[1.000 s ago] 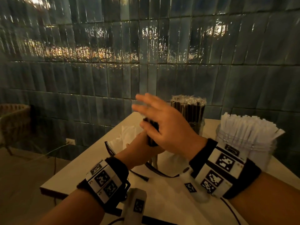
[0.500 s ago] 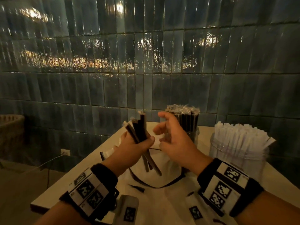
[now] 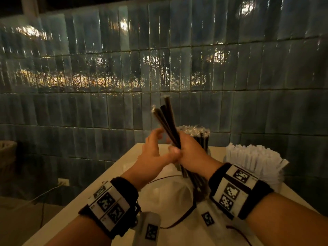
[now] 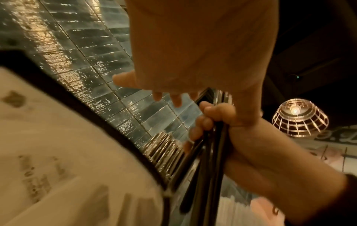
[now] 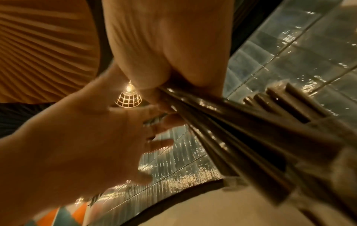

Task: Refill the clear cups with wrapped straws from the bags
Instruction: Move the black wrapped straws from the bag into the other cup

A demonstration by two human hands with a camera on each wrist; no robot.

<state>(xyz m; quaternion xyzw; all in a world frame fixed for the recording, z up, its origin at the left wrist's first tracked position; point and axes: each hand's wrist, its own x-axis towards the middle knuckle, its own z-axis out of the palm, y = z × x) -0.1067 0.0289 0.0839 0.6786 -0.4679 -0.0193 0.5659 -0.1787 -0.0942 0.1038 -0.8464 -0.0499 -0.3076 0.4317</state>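
Note:
My right hand (image 3: 177,148) grips a bundle of black wrapped straws (image 3: 168,121) around its middle, with the tips fanned up and to the left above the table. Just left of it, my left hand (image 3: 159,137) has its fingers spread and holds nothing; its thumb lies against my right hand. The left wrist view shows the right hand (image 4: 212,120) clenched on the straws (image 4: 204,175). In the right wrist view the straws (image 5: 241,130) run past the open left hand (image 5: 108,137). Behind my hands stands a clear cup of black straws (image 3: 200,137). A clear cup of white wrapped straws (image 3: 253,162) stands at the right.
A white bag (image 3: 168,196) with a dark cord lies on the pale table (image 3: 110,178) under my hands. A tiled wall (image 3: 106,103) rises right behind the table. A wall socket with a cable (image 3: 63,181) and a wicker seat (image 3: 7,153) are at the left.
The black straw bundle passed from my left hand to my right hand and rose higher. My left hand let go and spread its fingers.

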